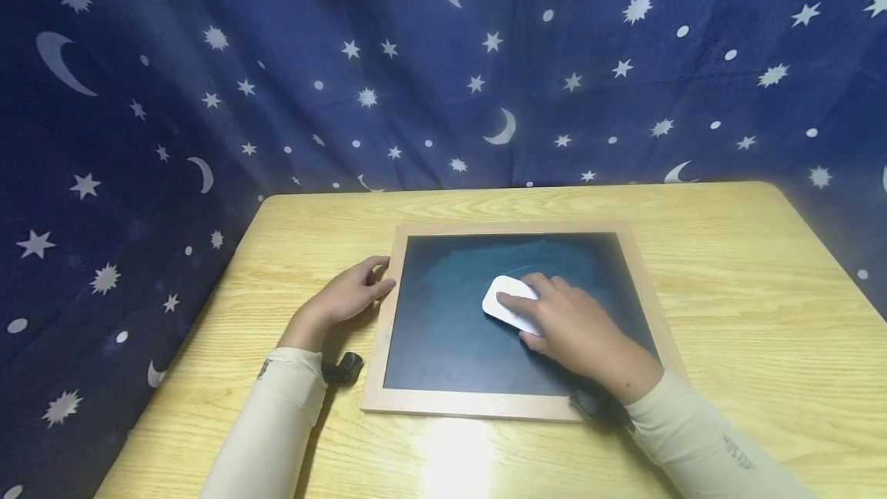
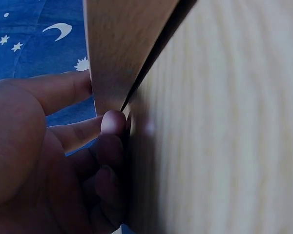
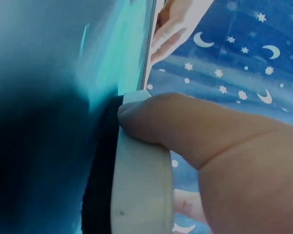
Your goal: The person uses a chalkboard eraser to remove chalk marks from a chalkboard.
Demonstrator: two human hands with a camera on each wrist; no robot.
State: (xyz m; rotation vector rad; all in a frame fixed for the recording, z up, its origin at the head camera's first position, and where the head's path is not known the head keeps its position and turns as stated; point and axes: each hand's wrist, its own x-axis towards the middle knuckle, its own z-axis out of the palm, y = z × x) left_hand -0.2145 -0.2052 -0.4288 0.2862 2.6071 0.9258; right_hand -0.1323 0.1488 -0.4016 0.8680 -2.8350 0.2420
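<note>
A chalkboard (image 1: 450,329) in a light wooden frame (image 1: 478,404) lies flat on the table. My right hand (image 1: 578,329) grips a white board eraser (image 1: 509,300), whose dark felt side (image 3: 100,175) faces the board. In the right wrist view the thumb (image 3: 161,119) lies along the eraser's white body. A thin pale curved line and blue-green smears show on the board near the eraser. My left hand (image 1: 349,291) touches the frame's left side with its thumb and fingertips. In the left wrist view its other fingers (image 2: 107,185) bend loosely by the table surface.
The board lies on a light wood-grain table (image 1: 748,276). A dark blue curtain (image 1: 416,68) with moons and stars hangs behind the table and along its left side. Black wrist cameras (image 1: 344,368) sit under both sleeves.
</note>
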